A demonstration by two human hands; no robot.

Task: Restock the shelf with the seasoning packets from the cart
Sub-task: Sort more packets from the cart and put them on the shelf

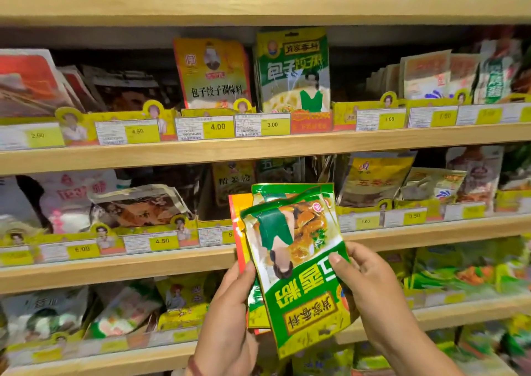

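Observation:
A stack of green and yellow seasoning packets point(296, 258) is held upside down in front of the wooden shelf point(143, 151). My left hand point(230, 312) grips the stack's left edge, thumb on the front. My right hand point(365, 283) pinches the front green packet at its right edge, thumb on its face. Behind it show a second green packet and a yellow-red one point(237, 214). The cart is out of view.
Several wooden shelf levels hold standing seasoning packets behind yellow price-tag strips. A tall green packet point(293, 71) and a yellow one point(212, 74) stand on the upper shelf. An open cardboard display box point(214, 203) sits directly behind the held stack.

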